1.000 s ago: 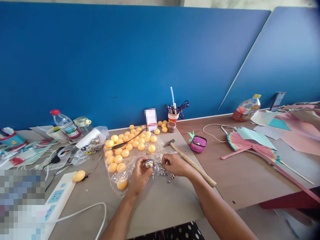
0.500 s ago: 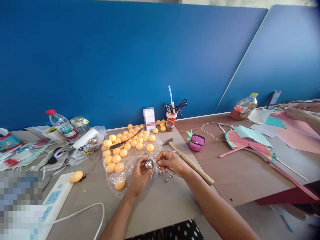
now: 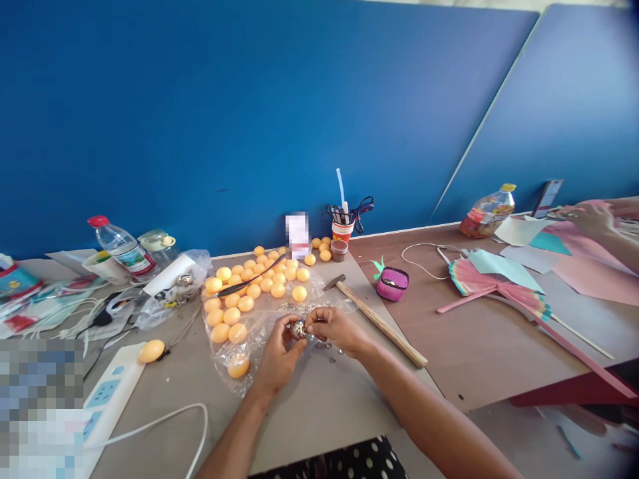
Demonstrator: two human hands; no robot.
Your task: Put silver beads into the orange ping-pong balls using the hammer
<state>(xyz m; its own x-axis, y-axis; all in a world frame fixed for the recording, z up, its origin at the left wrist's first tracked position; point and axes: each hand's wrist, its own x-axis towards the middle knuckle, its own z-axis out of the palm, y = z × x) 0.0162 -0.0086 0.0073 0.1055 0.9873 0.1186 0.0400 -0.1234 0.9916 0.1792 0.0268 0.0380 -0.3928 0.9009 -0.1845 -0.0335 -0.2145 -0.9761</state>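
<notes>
head | left hand (image 3: pixel 278 354): fingers curled round shiny metal ball (image 3: pixel 299 329), over desk (image 3: pixel 319 412) by plastic bag (image 3: pixel 255 347) | right hand (image 3: pixel 338 328): fingertips bunched at ball's right side, can't tell if gripping anything | risk: loosened left fingers could drop ball, scattering small metal pieces (image 3: pixel 333 360)
</notes>
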